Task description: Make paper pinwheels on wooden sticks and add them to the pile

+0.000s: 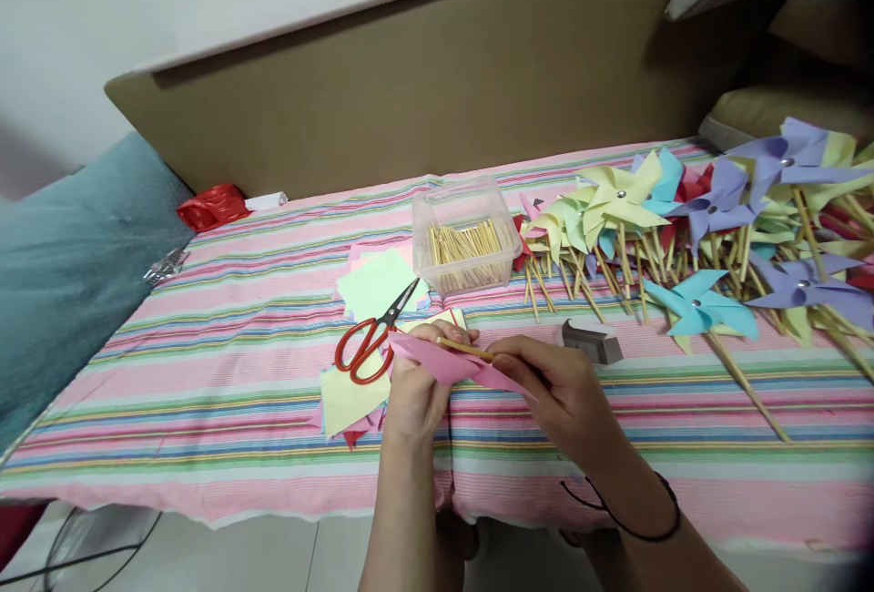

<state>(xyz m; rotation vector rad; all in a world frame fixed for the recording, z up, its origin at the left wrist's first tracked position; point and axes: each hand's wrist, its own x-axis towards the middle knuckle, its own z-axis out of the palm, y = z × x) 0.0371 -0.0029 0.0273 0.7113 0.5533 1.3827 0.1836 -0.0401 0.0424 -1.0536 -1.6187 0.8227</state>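
Observation:
A pink paper pinwheel [441,362] is held between my two hands above the front of the striped cloth. My left hand [418,392] is closed around its left side, with the fingers behind the paper. Between thumb and fingers, my right hand [553,387] grips a short wooden stick [468,350] that lies across the pinwheel. Whether the stick is joined to the paper cannot be seen. Just left of my left hand, red-handled scissors [372,341] rest on stacks of coloured paper squares [355,396]. A small grey box [591,342] lies beyond my right hand.
Behind my hands stands a clear plastic box [471,275] of wooden sticks. Many finished pinwheels [621,196] pile up at the right, and a blue one [696,303] lies nearest. A red plastic bundle [213,207] sits at the far left by a blue cushion [82,264].

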